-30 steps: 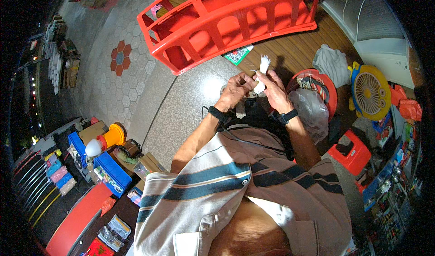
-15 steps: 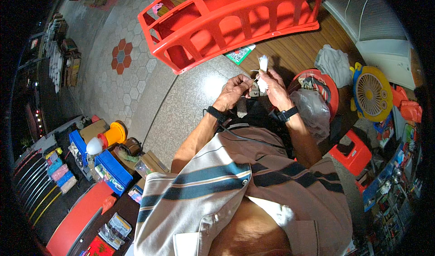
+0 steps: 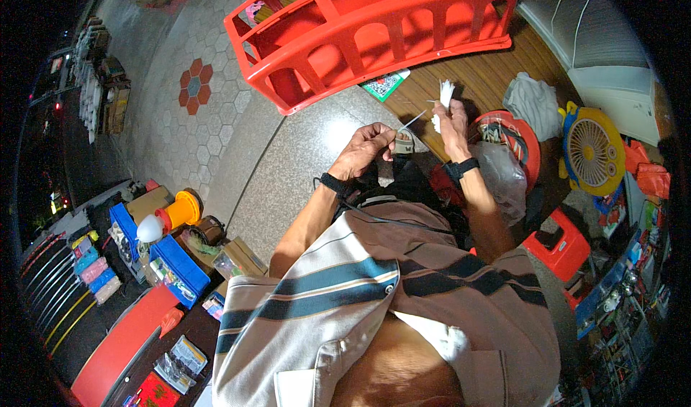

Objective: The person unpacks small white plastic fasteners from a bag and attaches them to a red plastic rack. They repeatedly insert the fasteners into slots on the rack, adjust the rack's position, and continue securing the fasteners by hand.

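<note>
My left hand (image 3: 367,150) pinches one thin white strip (image 3: 412,121), which looks like a cable tie. It points up and right from the fingertips, toward the right hand. My right hand (image 3: 453,128) is closed around a bundle of similar white strips (image 3: 445,92), their ends fanning out above the fingers. A little of the white also shows beside the right thumb. The two hands are apart, above my shoe and the wooden tabletop's near edge. Beyond them a red plastic rack (image 3: 374,43) with arched side openings lies on the wood-grain surface (image 3: 471,72).
A green-edged card (image 3: 385,85) lies beside the rack. To the right are a red round basin (image 3: 529,144), a clear plastic bag (image 3: 500,180), a white cloth (image 3: 533,97), a yellow-blue fan (image 3: 592,150) and a red stool (image 3: 558,241). Blue bins (image 3: 180,272) stand at left.
The hands have moved apart: the right has gone up and right with the bundle, while the left stays nearly in place. A single strip now shows separately in my left fingers.
</note>
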`<action>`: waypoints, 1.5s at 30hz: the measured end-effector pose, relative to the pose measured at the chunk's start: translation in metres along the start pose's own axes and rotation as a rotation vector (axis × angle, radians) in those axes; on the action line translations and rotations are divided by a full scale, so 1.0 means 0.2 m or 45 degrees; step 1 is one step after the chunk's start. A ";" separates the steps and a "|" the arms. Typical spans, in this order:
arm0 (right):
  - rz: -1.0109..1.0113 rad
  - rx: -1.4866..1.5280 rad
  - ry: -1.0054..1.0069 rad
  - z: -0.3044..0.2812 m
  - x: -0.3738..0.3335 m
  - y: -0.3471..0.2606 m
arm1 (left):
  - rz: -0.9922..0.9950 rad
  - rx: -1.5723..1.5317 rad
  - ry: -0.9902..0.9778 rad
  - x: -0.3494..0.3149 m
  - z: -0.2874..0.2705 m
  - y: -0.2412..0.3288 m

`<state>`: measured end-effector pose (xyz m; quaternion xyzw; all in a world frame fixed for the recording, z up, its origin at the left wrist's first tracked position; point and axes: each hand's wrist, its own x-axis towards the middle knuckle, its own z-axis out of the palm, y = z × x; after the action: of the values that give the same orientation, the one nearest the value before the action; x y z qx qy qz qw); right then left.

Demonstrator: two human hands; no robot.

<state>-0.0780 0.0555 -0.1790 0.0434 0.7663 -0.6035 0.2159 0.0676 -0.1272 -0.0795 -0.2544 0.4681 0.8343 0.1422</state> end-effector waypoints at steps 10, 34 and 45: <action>-0.406 -0.553 -0.002 0.02 -0.13 -0.14 | 0.119 0.073 0.201 -0.03 -0.04 -0.04; -0.376 -0.256 -0.608 0.34 -0.20 -0.30 | 0.231 0.255 0.267 0.05 -0.09 -0.07; -0.408 -0.399 -0.629 0.38 -0.15 -0.34 | 0.259 0.066 0.441 0.13 -0.13 -0.09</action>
<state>-0.0528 -0.0284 -0.1200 -0.2588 0.7714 -0.4970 0.3015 0.0620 -0.1399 -0.1172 -0.3418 0.5303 0.7757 -0.0190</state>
